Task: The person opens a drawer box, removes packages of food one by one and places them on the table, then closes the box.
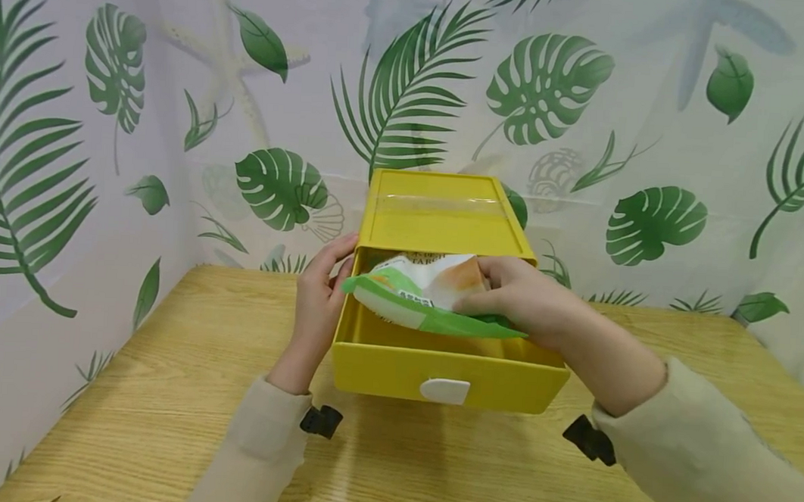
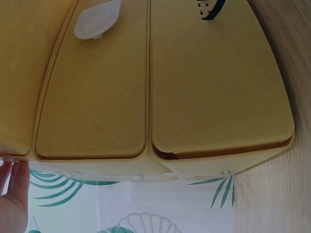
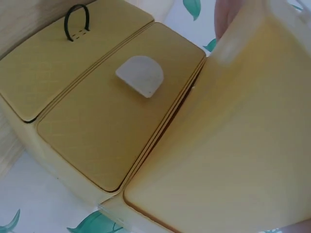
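The green and white packet (image 1: 413,293) is over the mouth of the open drawer (image 1: 382,371), with its long axis lying across this drawer, from left side to right side. The axis is a little slanted: the right end comes closer to the drawer's front panel than the left end. This relation, in my judgement, matters most, because the packet appears almost as long as the drawer is wide. Its left tip overlaps the drawer's left rim in the head view; whether it touches the rim, I cannot tell.

The right hand (image 1: 519,295) is the one grasping the packet. It reaches in over the drawer's right side and pinches the packet's right part, with the thumb on the face toward the drawer's front panel. The left hand (image 1: 320,281) is outside the drawer's left side, near the packet's left tip; it grasps nothing, and its fingers rest loosely against the yellow cabinet (image 1: 444,230).

Farther out, a white tab (image 1: 445,391) is on the drawer's front. Below the drawer, the wrist views show two more drawer fronts, both closed, the lowest with a dark loop (image 3: 77,22). Under everything is the wooden table (image 1: 183,391), and behind the drawer hangs a leaf-printed cloth (image 1: 547,84).
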{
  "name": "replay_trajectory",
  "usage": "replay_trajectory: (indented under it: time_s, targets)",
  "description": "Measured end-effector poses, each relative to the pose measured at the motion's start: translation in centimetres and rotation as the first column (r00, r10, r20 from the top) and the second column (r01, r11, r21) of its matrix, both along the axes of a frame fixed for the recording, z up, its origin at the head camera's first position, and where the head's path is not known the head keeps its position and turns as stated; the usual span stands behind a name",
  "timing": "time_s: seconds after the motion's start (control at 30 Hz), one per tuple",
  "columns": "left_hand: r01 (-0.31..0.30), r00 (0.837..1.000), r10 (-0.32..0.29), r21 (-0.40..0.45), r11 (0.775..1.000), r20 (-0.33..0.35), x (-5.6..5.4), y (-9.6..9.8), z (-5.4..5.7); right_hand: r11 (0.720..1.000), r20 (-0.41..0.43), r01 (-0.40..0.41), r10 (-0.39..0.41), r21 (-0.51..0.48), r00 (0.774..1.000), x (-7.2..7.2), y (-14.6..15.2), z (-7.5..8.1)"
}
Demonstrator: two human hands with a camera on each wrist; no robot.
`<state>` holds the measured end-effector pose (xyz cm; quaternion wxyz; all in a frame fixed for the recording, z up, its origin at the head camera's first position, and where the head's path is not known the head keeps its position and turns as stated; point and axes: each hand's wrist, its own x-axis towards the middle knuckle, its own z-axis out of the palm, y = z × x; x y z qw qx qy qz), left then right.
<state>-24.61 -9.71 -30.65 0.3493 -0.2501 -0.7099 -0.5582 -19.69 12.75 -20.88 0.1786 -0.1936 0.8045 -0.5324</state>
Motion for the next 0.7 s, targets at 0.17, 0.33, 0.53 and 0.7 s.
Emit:
replay_trajectory:
  time_s: [0.17, 0.33, 0.53, 0.7]
  targets:
    - [0.01, 1.0, -0.01, 0.003, 1.0, 0.006, -0.1, 0.0, -0.1, 0.987, 0.074, -0.019, 0.031, -0.159, 0.997, 0.7, 0.3, 0.4]
    - [0.0, 1.0, 0.0, -0.001, 1.0, 0.009, 0.1, 0.0, 0.0, 0.955, 0.108, -0.063, 0.098, -0.291, 0.989, 1.3, 0.7, 0.9]
    - [-0.009, 1.0, 0.009, 0.002, 1.0, 0.024, 0.2, 0.0, 0.2, 0.925, 0.066, -0.131, 0.165, -0.356, 0.984, 1.8, 1.2, 1.4]
    - [-0.01, 1.0, 0.01, 0.004, 1.0, 0.016, 0.1, 0.0, 0.2, 0.878, 0.02, -0.198, 0.229, -0.435, 0.973, 2.1, 1.4, 1.9]
